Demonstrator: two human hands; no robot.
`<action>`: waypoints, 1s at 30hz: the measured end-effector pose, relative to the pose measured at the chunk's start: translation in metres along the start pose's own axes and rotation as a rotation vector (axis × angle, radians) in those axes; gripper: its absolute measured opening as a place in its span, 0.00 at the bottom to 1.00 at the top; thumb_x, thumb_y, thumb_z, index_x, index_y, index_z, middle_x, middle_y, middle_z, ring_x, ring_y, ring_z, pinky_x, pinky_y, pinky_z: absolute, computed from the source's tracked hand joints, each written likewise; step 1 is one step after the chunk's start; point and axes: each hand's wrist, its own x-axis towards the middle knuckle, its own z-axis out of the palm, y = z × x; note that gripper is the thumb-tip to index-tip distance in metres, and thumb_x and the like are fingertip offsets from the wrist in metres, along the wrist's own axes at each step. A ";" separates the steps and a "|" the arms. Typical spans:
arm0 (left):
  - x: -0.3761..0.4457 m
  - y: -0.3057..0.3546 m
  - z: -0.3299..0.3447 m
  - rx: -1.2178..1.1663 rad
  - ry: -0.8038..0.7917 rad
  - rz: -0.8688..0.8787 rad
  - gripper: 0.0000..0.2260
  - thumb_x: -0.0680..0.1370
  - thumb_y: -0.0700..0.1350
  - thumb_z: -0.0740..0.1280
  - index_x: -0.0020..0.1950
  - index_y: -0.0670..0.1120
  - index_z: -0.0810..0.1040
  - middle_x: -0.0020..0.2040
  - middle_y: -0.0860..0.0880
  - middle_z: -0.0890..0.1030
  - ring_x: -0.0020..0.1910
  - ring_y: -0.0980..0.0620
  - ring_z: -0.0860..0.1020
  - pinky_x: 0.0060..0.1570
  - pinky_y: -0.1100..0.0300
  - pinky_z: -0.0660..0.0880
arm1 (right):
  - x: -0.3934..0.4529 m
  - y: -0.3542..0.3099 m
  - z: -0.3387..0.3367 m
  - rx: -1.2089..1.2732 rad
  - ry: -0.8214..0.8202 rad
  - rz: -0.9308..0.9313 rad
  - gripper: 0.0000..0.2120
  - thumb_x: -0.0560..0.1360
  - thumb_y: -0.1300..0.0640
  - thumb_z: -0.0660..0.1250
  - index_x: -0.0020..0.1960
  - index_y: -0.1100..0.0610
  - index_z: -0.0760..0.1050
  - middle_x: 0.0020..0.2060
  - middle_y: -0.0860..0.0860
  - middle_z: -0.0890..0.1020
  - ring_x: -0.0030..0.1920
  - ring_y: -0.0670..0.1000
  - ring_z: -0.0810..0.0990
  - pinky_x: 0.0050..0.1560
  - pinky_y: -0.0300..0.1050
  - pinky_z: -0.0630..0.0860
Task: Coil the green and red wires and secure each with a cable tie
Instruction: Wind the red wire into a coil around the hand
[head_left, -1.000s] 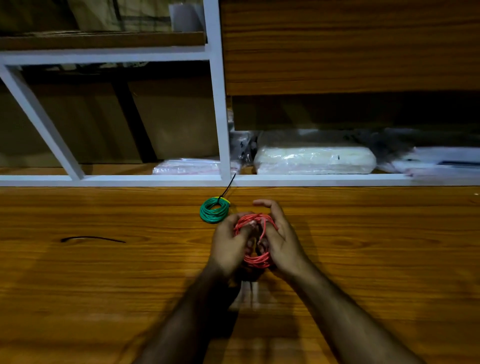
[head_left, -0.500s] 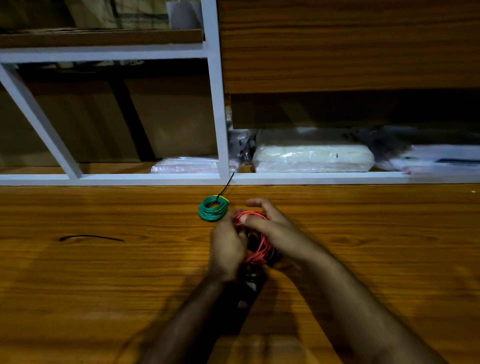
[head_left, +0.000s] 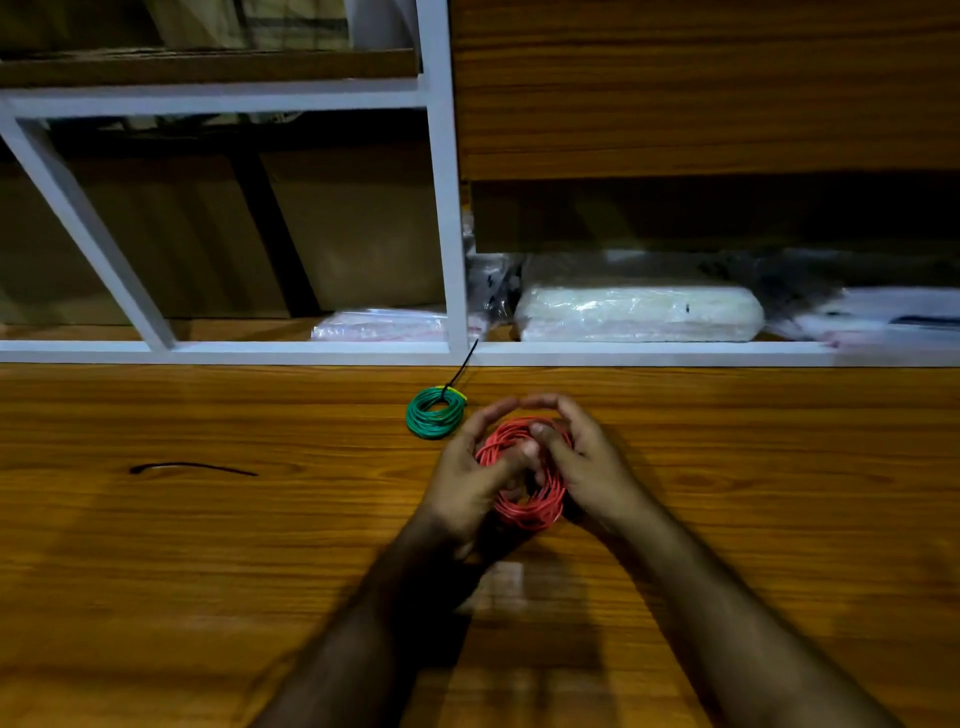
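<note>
Count: two wire coils and two black cable ties in view. The green coil (head_left: 435, 413) lies flat on the table (head_left: 208, 571), just left of and beyond your hands, with one cable tie (head_left: 460, 370) already fastened round its far edge, the tail pointing up toward the white shelf frame (head_left: 447, 208). The second cable tie (head_left: 192, 468) lies loose on the table, well apart to the left. The red coil (head_left: 524, 478) is between your two hands near the table's middle, with no tie visible on it. Left hand (head_left: 467, 483): grip curled round the coil's left side, thumb across the front strands. Right hand (head_left: 587, 467): grip curled round the right side, thumb pressed into the top of the loop. Your forefingers arch over the coil and their tips nearly meet above it. On the shelf behind sit three plastic-wrapped packets (head_left: 639, 314), partly blurred.
</note>
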 end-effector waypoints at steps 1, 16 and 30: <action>0.000 0.000 0.002 0.023 0.043 0.015 0.24 0.74 0.39 0.70 0.69 0.43 0.70 0.35 0.38 0.77 0.29 0.51 0.75 0.29 0.63 0.71 | -0.002 -0.001 0.000 -0.091 0.013 -0.055 0.14 0.81 0.57 0.64 0.64 0.45 0.72 0.43 0.57 0.83 0.38 0.55 0.83 0.39 0.52 0.78; -0.002 0.007 0.005 -0.246 0.212 0.045 0.15 0.77 0.45 0.64 0.62 0.41 0.72 0.29 0.47 0.69 0.22 0.57 0.68 0.21 0.67 0.68 | -0.010 -0.001 0.014 -0.342 0.037 -0.187 0.17 0.81 0.51 0.63 0.69 0.48 0.75 0.62 0.42 0.80 0.61 0.38 0.78 0.58 0.36 0.76; 0.001 0.013 0.021 -0.083 0.381 -0.013 0.13 0.83 0.45 0.57 0.56 0.37 0.77 0.25 0.52 0.76 0.20 0.60 0.71 0.21 0.70 0.67 | -0.009 -0.001 0.028 -0.517 0.229 -0.278 0.18 0.82 0.61 0.60 0.70 0.50 0.73 0.56 0.42 0.81 0.53 0.39 0.79 0.51 0.26 0.73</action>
